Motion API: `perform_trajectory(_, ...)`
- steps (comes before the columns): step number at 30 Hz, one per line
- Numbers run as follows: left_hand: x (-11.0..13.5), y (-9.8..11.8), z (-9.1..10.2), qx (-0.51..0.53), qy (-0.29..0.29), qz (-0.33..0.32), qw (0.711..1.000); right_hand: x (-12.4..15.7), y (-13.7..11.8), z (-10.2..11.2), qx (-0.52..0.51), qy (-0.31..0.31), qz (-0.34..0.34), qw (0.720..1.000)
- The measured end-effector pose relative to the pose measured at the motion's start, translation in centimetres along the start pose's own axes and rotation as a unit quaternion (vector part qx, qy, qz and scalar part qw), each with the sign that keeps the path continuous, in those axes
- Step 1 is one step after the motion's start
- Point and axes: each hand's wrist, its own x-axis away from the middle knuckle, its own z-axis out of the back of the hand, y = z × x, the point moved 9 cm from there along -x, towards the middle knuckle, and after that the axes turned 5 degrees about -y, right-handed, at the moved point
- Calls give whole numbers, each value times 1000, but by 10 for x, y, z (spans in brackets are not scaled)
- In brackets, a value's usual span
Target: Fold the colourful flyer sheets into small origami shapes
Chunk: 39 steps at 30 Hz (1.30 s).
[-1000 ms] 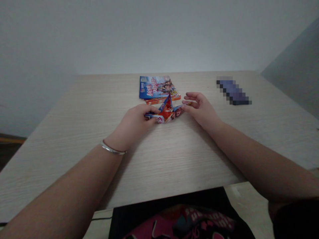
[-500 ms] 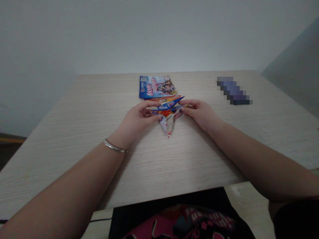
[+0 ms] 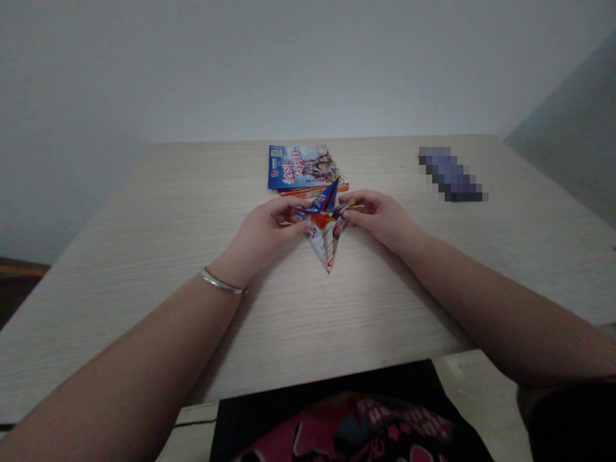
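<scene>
Between my two hands is a folded paper star [image 3: 323, 221], made of printed paper in blue, red and white. One point reaches toward the far side of the table and another toward me. My left hand [image 3: 269, 228] pinches its left side between thumb and fingers, and a silver bangle circles that wrist. On the opposite side, my right hand [image 3: 380, 215] pinches the right part of the star. The tips of the side points are partly hidden by my fingers.
A stack of printed leaflets [image 3: 301, 167] lies just beyond the star. Farther right is a dark, pixelated oblong object [image 3: 452, 174]. The pale wood-grain table [image 3: 144, 269] meets a grey wall [image 3: 308, 70] at the back.
The star has spread wider: its far blue point has swung from the right to stand straighter away from me, and its near point reaches slightly lower. My right hand has shifted slightly left.
</scene>
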Motion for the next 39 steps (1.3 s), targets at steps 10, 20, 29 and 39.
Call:
perform_trajectory(10,4,7,-11,32,-11,3,999,4,-21,-10,116,16,81,990)
perform_trajectory(20,7,18,-2,-46,32,-39,998,3,-21,-14,81,16,101,991)
perform_trajectory(29,6,20,-16,68,-16,-41,997,-1,-2,-21,-14,-29,12,999)
perform_trajectory(39,6,16,-18,102,-22,-9,994,2,-12,-29,-50,-41,40,997)
